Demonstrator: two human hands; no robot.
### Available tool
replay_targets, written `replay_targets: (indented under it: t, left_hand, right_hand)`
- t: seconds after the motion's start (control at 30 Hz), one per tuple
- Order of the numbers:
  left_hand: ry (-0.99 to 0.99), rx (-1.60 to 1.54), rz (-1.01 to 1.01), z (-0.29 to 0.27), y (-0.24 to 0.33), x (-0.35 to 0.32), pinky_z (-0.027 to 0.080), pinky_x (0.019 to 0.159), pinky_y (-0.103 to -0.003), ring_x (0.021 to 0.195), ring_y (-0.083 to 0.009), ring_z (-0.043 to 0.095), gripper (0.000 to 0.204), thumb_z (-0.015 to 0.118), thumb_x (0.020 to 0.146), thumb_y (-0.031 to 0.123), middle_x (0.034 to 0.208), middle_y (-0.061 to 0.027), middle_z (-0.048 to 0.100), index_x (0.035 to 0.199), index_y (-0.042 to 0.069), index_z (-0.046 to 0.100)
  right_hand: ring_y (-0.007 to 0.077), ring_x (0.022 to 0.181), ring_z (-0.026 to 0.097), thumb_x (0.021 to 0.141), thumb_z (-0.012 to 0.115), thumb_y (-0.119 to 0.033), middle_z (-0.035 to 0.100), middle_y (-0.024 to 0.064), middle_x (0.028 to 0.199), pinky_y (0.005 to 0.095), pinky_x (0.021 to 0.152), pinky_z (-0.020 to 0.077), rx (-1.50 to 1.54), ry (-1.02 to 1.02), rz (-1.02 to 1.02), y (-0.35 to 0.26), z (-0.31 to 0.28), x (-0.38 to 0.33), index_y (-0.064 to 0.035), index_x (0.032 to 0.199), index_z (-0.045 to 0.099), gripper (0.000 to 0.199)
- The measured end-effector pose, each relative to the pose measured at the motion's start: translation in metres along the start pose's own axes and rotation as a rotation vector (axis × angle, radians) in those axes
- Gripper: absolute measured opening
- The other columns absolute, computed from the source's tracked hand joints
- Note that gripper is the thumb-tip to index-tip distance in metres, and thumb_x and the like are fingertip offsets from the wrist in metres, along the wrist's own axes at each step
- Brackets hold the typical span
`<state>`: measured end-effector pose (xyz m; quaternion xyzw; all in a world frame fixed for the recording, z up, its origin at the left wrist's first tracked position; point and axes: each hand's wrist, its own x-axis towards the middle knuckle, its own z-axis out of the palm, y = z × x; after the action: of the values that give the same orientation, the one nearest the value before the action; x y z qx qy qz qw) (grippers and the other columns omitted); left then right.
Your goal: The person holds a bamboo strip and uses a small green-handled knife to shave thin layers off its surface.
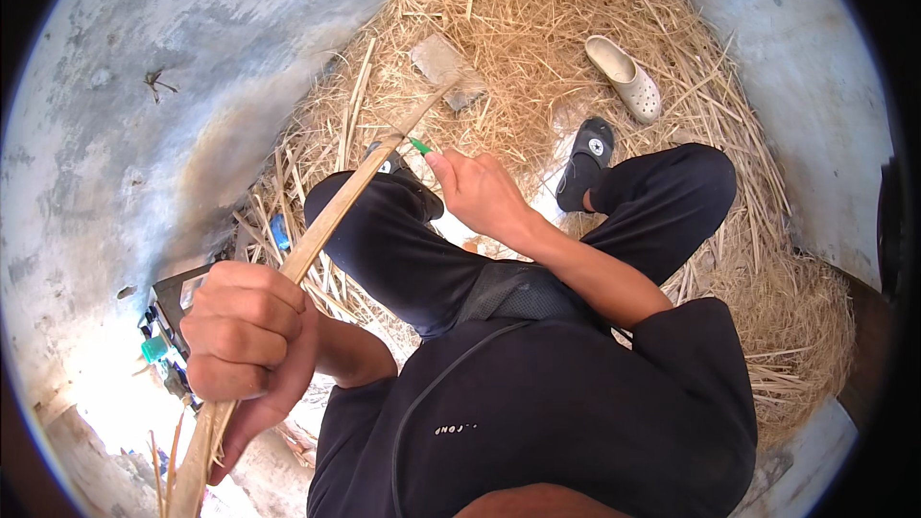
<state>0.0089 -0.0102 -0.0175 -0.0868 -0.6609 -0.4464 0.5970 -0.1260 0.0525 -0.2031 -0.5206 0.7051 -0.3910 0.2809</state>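
My left hand (251,331) is closed in a fist around a long, pale bamboo strip (336,209). The strip slants from the lower left, past my knee, up toward the straw, and its lower end is split into thin splinters. Out ahead, my right hand (483,194) is closed on a small green-handled knife (419,146). Its thin blade appears to meet the strip near the far end, though most of the handle is hidden in my fingers.
Straw-like shavings (523,29) cover the floor between grey-blue walls (192,67). A flat block (449,70) lies beyond the strip, and a beige clog (625,79) sits to the right. Bottles and small items (158,350) stand at the left wall. My bent legs flank the work.
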Motion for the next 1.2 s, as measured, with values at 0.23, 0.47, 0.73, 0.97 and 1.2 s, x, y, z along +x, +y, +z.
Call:
replay_targets:
  t: [0.23, 0.47, 0.73, 0.97, 1.2]
  left_hand:
    - [-0.033, -0.057, 0.007, 0.004, 0.000, -0.007, 0.025, 0.026, -0.019, 0.027, -0.0064, 0.025, 0.063, 0.042, 0.079, 0.067, 0.039, 0.0022, 0.030, 0.055, 0.009, 0.038]
    - [-0.052, -0.020, -0.029, -0.005, 0.004, 0.000, 0.025, 0.026, -0.019, 0.027, -0.0058, 0.023, 0.066, 0.037, 0.078, 0.071, 0.038, 0.0031, 0.029, 0.054, 0.009, 0.035]
    - [0.009, -0.022, 0.000, 0.001, 0.003, -0.008, 0.025, 0.027, -0.020, 0.027, -0.0061, 0.022, 0.066, 0.036, 0.077, 0.072, 0.038, 0.0031, 0.027, 0.053, 0.010, 0.034]
    - [0.119, 0.031, -0.018, -0.010, 0.007, -0.010, 0.017, 0.031, -0.020, 0.031, -0.0064, 0.020, 0.067, 0.031, 0.075, 0.075, 0.041, 0.0032, 0.024, 0.053, 0.012, 0.027]
    - [0.335, 0.024, -0.093, -0.033, 0.018, -0.015, 0.014, 0.037, -0.024, 0.037, -0.0085, 0.017, 0.066, 0.030, 0.074, 0.076, 0.045, 0.0031, 0.020, 0.055, 0.013, 0.024]
  right_hand:
    - [0.0343, 0.042, 0.048, 0.094, 0.032, -0.031, 0.046, 0.0197, 0.046, 0.0452, 0.049, 0.0405, -0.051, -0.049, 0.264, 0.055, 0.002, 0.020, 0.0012, 0.060, 0.051, 0.051]
    - [0.0384, 0.047, 0.050, 0.093, 0.036, -0.028, 0.049, 0.0239, 0.052, 0.0460, 0.050, 0.0396, 0.101, 0.005, 0.051, 0.030, 0.027, 0.006, 0.0013, 0.063, 0.053, 0.045]
    - [0.0369, 0.049, 0.052, 0.094, 0.030, -0.034, 0.051, 0.0223, 0.052, 0.0463, 0.057, 0.0430, 0.026, -0.193, 0.243, 0.052, 0.010, 0.035, 0.0030, 0.064, 0.056, 0.054]
    - [0.0429, 0.058, 0.056, 0.092, 0.036, -0.033, 0.056, 0.0259, 0.061, 0.0461, 0.057, 0.0456, 0.084, -0.049, 0.071, 0.030, 0.025, 0.024, 0.0024, 0.073, 0.059, 0.047]
    - [0.0422, 0.063, 0.057, 0.092, 0.037, -0.031, 0.057, 0.0268, 0.065, 0.0472, 0.059, 0.0468, -0.050, -0.051, 0.067, 0.017, 0.035, 0.031, 0.0018, 0.083, 0.059, 0.041]
